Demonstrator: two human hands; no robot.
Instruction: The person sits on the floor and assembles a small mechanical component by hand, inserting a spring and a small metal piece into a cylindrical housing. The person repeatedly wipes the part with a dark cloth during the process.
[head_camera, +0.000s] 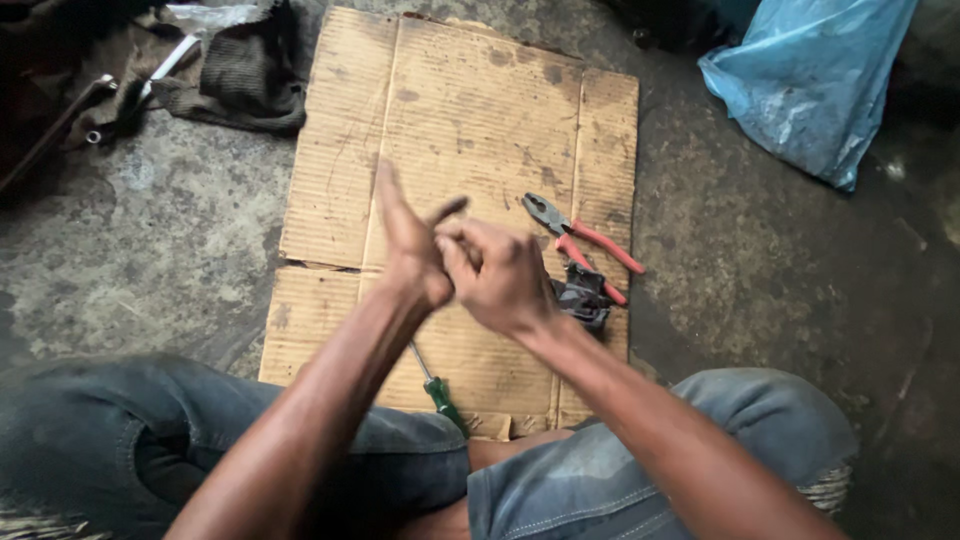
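Hands joined above the worn brown cardboard sheet (470, 110).
We find left hand (410, 245) and right hand (500, 275) clasped together; contents indeterminable. Red-handled steel pliers (585, 243) just right: rigid, graspable by handles.

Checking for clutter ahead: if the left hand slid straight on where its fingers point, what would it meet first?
Probably only the bare cardboard sheet; the left hand points up-frame, away from the pliers. Depth is unclear.

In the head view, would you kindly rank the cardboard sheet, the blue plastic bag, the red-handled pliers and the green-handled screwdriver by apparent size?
1. cardboard sheet
2. blue plastic bag
3. red-handled pliers
4. green-handled screwdriver, though an arm partly hides it, so its rank against the pliers is unsure.
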